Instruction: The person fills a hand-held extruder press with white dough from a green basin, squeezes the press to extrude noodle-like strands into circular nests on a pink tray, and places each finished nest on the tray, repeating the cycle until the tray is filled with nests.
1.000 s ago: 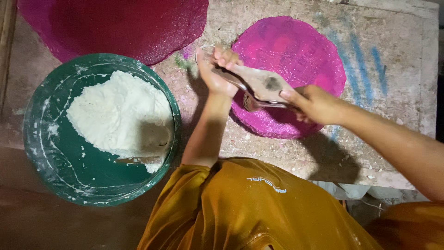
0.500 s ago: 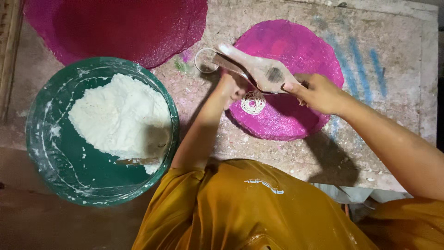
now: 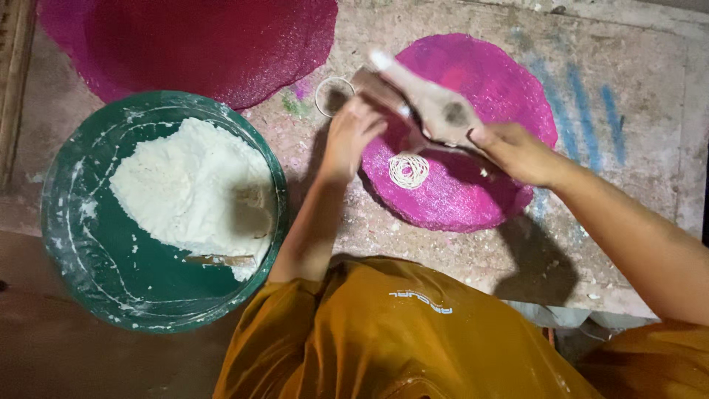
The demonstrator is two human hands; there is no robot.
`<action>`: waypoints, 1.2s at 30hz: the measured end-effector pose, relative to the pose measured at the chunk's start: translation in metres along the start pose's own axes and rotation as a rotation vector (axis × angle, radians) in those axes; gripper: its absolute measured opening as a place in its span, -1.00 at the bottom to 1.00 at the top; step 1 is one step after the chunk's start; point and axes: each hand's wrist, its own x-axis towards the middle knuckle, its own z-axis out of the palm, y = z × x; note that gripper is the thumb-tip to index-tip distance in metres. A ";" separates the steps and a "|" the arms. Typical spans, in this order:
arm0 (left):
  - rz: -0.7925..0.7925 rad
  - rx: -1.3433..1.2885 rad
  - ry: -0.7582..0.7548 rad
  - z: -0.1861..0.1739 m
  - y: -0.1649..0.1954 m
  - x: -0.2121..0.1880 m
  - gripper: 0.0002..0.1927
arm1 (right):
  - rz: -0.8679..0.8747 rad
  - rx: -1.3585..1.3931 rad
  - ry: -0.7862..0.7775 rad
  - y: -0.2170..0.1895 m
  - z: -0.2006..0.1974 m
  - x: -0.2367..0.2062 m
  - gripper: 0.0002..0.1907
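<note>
Both my hands hold a wooden noodle press (image 3: 432, 103) above a round pink woven mat (image 3: 473, 125). My left hand (image 3: 347, 137) grips its near-left handle and my right hand (image 3: 517, 151) grips the right handle. Under the press, a small coil of thin white dough strands (image 3: 408, 171) lies on the mat. A thin stream of dough seems to link the press to the coil. A small white ring (image 3: 332, 96) lies on the stone slab just left of the mat.
A large green basin (image 3: 88, 244) at the left holds a heap of white dough (image 3: 192, 192) and a wooden stick (image 3: 221, 260). A bigger dark pink mat (image 3: 192, 44) lies at the top left. My orange shirt (image 3: 391, 340) fills the bottom centre.
The press has lifted and shifted up and right, both hands moving with it. The white coil on the pink mat has appeared and grown beneath it.
</note>
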 end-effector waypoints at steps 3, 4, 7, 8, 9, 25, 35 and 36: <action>0.002 -0.628 -0.064 0.016 0.017 0.019 -0.60 | 0.152 0.044 -0.160 -0.017 -0.001 0.018 -0.24; 0.035 -0.736 -0.088 0.024 0.021 0.029 -0.61 | 0.221 0.077 -0.204 -0.026 -0.003 0.024 -0.22; 0.209 -0.892 -0.298 0.030 0.037 0.053 -0.50 | 0.157 -0.262 0.017 -0.054 -0.005 0.042 -0.29; 0.246 -0.873 -0.347 0.026 0.040 0.058 -0.47 | 0.135 -0.306 0.041 -0.062 0.000 0.045 -0.31; 0.282 -0.851 -0.399 0.022 0.043 0.062 -0.43 | 0.111 -0.350 0.069 -0.069 0.004 0.048 -0.33; 0.252 -0.826 0.011 0.016 0.045 0.073 -0.39 | 0.029 -0.352 0.068 -0.085 0.003 0.056 -0.32; 0.194 -0.881 -0.073 0.026 0.030 0.104 -0.38 | 0.007 -0.443 0.204 -0.064 -0.019 0.061 -0.45; 0.130 -0.853 -0.055 0.021 0.032 0.102 -0.36 | -0.034 -0.389 0.201 -0.059 -0.017 0.061 -0.46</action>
